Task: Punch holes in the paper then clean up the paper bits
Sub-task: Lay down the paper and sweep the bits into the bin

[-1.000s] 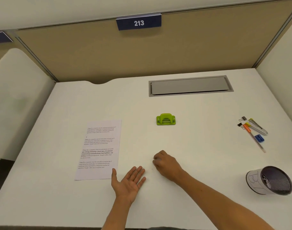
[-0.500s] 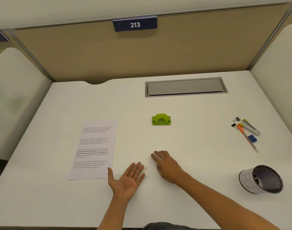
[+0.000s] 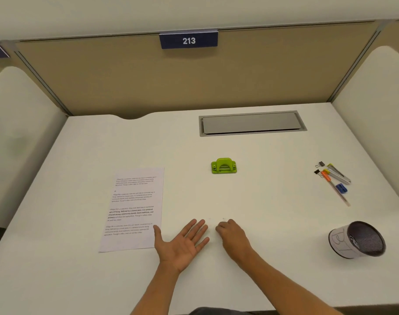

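Stage: clean-up, judged from the layout; punching looks finished, though no holes can be made out on the sheet.
Paper (image 3: 135, 208): flat on the table (image 3: 273, 258), left of centre, its near right corner just beside the left thumb.
Hole punch (image 3: 223, 166): set down alone mid-table, well apart from paper and hands.
Left hand (image 3: 182, 242): palm up, resting on the table, fingers spread and empty, placed like a catching tray.
Right hand (image 3: 231, 235): knuckles up just beside the left, fingers curled together toward the tabletop; whether they pinch anything, cannot tell.
Paper bits (image 3: 223, 218): faint pale specks just beyond the right fingertips; barely readable.
Mesh cup (image 3: 357, 239): tipped on its side, far right; a likely place for the bits.
Left to do: gather the specks and dump them.
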A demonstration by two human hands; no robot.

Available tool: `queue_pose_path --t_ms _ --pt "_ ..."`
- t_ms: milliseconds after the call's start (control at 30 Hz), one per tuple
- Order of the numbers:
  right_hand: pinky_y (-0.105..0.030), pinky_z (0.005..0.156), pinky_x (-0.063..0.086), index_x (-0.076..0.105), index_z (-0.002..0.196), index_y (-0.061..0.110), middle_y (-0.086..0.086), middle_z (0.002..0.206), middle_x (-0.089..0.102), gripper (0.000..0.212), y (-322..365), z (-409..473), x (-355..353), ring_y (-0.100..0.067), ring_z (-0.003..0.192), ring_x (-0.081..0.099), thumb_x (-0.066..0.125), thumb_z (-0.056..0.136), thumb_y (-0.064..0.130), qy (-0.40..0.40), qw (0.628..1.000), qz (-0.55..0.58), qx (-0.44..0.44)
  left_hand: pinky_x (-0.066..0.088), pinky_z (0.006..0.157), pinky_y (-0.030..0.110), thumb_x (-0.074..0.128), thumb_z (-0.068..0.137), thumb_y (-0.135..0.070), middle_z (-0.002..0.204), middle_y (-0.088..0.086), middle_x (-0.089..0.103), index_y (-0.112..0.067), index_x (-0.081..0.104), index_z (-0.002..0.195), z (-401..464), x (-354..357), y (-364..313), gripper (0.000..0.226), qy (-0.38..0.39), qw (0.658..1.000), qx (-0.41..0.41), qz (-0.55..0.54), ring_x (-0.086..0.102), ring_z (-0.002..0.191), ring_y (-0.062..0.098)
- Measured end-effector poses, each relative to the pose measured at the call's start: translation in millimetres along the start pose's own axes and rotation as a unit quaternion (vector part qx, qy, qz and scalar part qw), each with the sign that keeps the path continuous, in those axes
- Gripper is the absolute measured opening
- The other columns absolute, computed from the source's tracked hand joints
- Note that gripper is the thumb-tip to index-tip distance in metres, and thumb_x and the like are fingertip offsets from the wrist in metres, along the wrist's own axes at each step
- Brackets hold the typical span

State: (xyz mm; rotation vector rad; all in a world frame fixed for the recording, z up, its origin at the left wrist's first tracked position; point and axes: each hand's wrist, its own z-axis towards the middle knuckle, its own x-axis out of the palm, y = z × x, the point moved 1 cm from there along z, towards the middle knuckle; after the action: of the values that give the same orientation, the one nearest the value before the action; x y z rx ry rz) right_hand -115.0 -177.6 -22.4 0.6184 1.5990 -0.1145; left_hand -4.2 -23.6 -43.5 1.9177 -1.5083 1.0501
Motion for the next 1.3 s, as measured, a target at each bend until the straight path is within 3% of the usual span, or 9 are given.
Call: queue_pose_path --t_ms 67,167,300,467,567,800,967,1067,1300 --pt "-0.027 0.076 0.052 0.076 0.089 0.011 -0.002 0.091 0.075 0.025 -2.3 3.3 -3.5 -0.021 0.09 0.067 0.056 0.082 -0.002 -0.012 0.978 0.164 0.13 0.022 0.118 0.066 0.064 0.055 -0.088 0.152 0.028 0.04 0.0 0.036 0.147 0.7 1.5 -4.0 0.13 0.019 1.0 -0.011 0.01 0.038 0.142 0.046" --pt "-0.026 0.083 0.057 0.079 0.079 0.016 -0.007 0.092 0.078 0.019 1.8 7.8 -23.0 -0.017 0.081 0.073 0.066 0.079 0.002 -0.004 0.858 0.415 0.304 0.018 0.119 0.066 0.063 0.055 -0.089 0.155 0.027 0.036 -0.002 0.037 0.148 3.4 6.0 -7.2 0.131 0.056 0.998 -0.026 0.017 0.034 0.144 0.045" --pt "-0.036 0.084 0.06 0.079 0.081 0.01 -0.016 0.088 0.076 0.014 24.5 10.8 -47.4 -0.027 0.087 0.073 0.07 0.077 -0.001 0.082 0.768 0.575 0.27 0.031 0.115 0.058 0.061 0.057 -0.091 0.157 0.027 0.031 -0.002 0.033 0.15 8.7 20.7 -6.4 0.132 0.094 0.994 -0.046 0.021 0.037 0.142 0.043" --pt "-0.012 0.065 0.048 0.078 0.097 0.018 -0.001 0.094 0.075 0.021 70.2 11.4 -58.9 -0.01 0.082 0.067 0.067 0.081 0.01 0.102 0.903 0.374 0.185 0.016 0.125 0.052 0.055 0.059 -0.093 0.159 0.023 0.03 -0.003 0.034 0.15 13.0 26.8 -3.3 0.13 0.119 0.989 -0.062 0.067 0.03 0.147 0.041" --pt "-0.016 0.068 0.047 0.074 0.105 0.011 -0.009 0.096 0.075 0.022 81.8 11.5 -59.4 -0.014 0.079 0.065 0.06 0.089 0.008 0.081 0.938 0.305 0.146 0.011 0.125 0.056 0.052 0.061 -0.094 0.162 0.021 0.025 -0.004 0.029 0.152 12.7 28.8 -3.6 0.13 0.158 0.982 -0.074 0.074 0.024 0.15 0.039" --pt "-0.013 0.062 0.051 0.077 0.09 0.013 -0.005 0.088 0.075 0.03 85.0 19.0 -74.0 -0.009 0.073 0.066 0.056 0.076 -0.004 0.073 0.958 0.267 0.072 0.022 0.124 0.053 0.058 0.062 -0.089 0.155 0.025 0.037 0.003 0.037 0.147 11.9 28.3 -12.1 0.127 0.17 0.983 -0.059 0.036 0.035 0.145 0.039" --pt "-0.02 0.066 0.058 0.072 0.077 0.022 0.005 0.079 0.073 0.014 86.4 24.3 -80.5 -0.007 0.069 0.069 0.077 0.066 0.016 0.031 0.957 0.287 0.036 0.028 0.12 0.047 0.053 0.067 -0.09 0.147 0.026 0.047 0.006 0.04 0.144 7.2 36.2 -17.9 0.123 0.228 0.972 -0.062 0.013 0.041 0.142 0.037" --pt "-0.013 0.07 0.055 0.073 0.083 0.03 0.013 0.082 0.074 0.02 74.5 27.5 -85.1 -0.002 0.078 0.07 0.069 0.072 0.013 0.012 0.936 0.35 0.015 0.029 0.119 0.053 0.056 0.066 -0.089 0.151 0.027 0.04 0.006 0.036 0.146 9.3 32.7 -25.8 0.126 0.21 0.977 -0.04 0.005 0.035 0.144 0.041" --pt "-0.031 0.094 0.054 0.074 0.103 0.009 -0.004 0.103 0.075 0.035 -27.1 22.4 -51.6 -0.013 0.09 0.07 0.054 0.082 -0.012 -0.032 0.942 0.28 0.179 0.01 0.124 0.06 0.06 0.063 -0.088 0.161 0.024 0.025 0.001 0.032 0.149 2.9 0.9 -47.4 0.127 0.17 0.985 0.021 -0.02 0.023 0.15 0.042"
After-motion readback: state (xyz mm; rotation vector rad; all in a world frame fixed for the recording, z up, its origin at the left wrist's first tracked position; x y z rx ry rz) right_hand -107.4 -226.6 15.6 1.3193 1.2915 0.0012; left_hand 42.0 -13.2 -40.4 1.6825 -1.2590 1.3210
